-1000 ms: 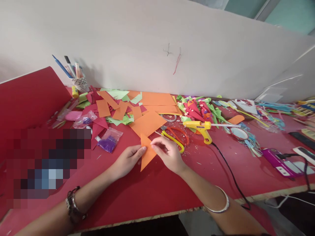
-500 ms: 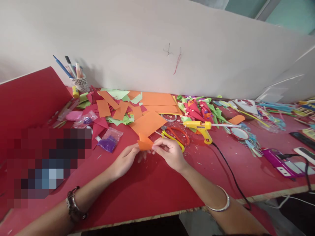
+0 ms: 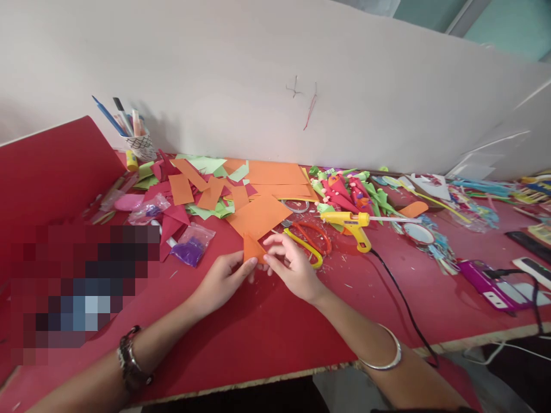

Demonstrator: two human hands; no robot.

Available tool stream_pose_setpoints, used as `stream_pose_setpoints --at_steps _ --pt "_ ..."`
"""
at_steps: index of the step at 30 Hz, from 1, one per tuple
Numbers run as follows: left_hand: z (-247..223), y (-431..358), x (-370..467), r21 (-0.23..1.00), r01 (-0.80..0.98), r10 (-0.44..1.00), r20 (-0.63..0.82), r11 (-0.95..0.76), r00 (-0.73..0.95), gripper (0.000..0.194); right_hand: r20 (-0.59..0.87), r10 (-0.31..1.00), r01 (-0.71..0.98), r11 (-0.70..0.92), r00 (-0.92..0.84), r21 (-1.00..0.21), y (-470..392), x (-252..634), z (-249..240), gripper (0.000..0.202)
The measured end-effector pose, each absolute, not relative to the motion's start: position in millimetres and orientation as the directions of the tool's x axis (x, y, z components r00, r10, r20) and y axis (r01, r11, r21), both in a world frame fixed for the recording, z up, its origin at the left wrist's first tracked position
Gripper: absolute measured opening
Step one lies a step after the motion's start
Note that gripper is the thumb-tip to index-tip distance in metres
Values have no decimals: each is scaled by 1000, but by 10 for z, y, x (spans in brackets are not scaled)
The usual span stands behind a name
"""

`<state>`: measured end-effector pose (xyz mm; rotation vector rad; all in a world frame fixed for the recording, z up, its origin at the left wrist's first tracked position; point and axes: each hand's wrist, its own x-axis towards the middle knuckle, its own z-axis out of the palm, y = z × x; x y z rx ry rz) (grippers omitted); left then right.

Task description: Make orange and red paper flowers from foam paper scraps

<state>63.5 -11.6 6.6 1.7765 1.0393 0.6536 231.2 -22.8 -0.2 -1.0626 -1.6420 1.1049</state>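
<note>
A small piece of folded orange paper (image 3: 253, 250) is held up between my two hands over the red table. My left hand (image 3: 228, 277) pinches its lower left part, thumb in front. At its right corner, my right hand (image 3: 293, 268) grips it between thumb and fingertips. Just beyond lies a flat square orange sheet (image 3: 260, 215). Scissors with yellow and orange handles (image 3: 321, 259) rest beside my right hand, and a yellow glue gun (image 3: 352, 225) lies farther right.
Coloured paper scraps (image 3: 210, 194) are heaped at the back left, near a pen cup (image 3: 142, 147). A bag of purple bits (image 3: 191, 245) lies left of my hands. Red and green paper figures (image 3: 340, 193) are piled behind the glue gun. A purple power strip (image 3: 486, 284) sits at right.
The orange paper's upper flap has turned, and it now shows a flatter, triangular face. My left thumb has come round onto its front. The things on the table have stayed put.
</note>
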Motion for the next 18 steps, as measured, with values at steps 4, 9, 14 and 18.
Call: stream_pose_setpoints --at_steps 4,9,14,18 --pt "42 -101 622 903 375 881 8 -211 474 37 256 917 286 345 -306 -894 -250 2304 11 22" --pt "40 -92 623 896 383 897 36 -225 441 36 393 879 372 471 -270 -800 -251 2303 6 26" --pt "56 -97 625 897 383 911 50 -221 409 35 447 847 382 530 -289 -757 -251 2291 -26 35" --pt "51 -101 629 909 358 898 37 -212 438 33 256 915 269 343 -311 -900 -265 2265 11 23"
